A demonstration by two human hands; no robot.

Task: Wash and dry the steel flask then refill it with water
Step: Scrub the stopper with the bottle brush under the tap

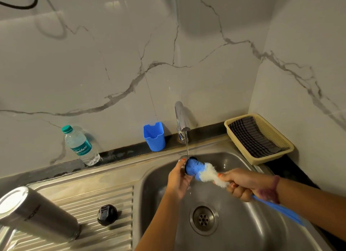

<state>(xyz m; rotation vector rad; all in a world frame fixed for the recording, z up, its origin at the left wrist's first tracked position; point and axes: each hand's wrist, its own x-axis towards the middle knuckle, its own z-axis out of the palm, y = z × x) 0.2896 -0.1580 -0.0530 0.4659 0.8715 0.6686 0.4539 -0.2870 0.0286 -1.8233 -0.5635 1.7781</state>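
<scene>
Steel flask [35,211]: upended on the draining board at 8 o'clock, mouth down, its left edge cut off by the frame
Black cap [107,215]: just right of the flask, on the ribbed board
Left hand [178,179]: over the sink basin [234,222], fingers curled round a small dark part [187,166]; most of it is hidden by the brush head, identity unclear
Right hand [241,185]: clenched on the bottle brush [200,171], blue-and-white bristles pushed into that part; handle end blurred at 4 o'clock
Tap [182,119]: running, stream landing on the bristles
Basket [277,134]: 2 o'clock, holding a striped cloth [250,136]
Water bottle [80,144]: 10 o'clock by the wall
Blue cup [154,136]: left of the tap
</scene>
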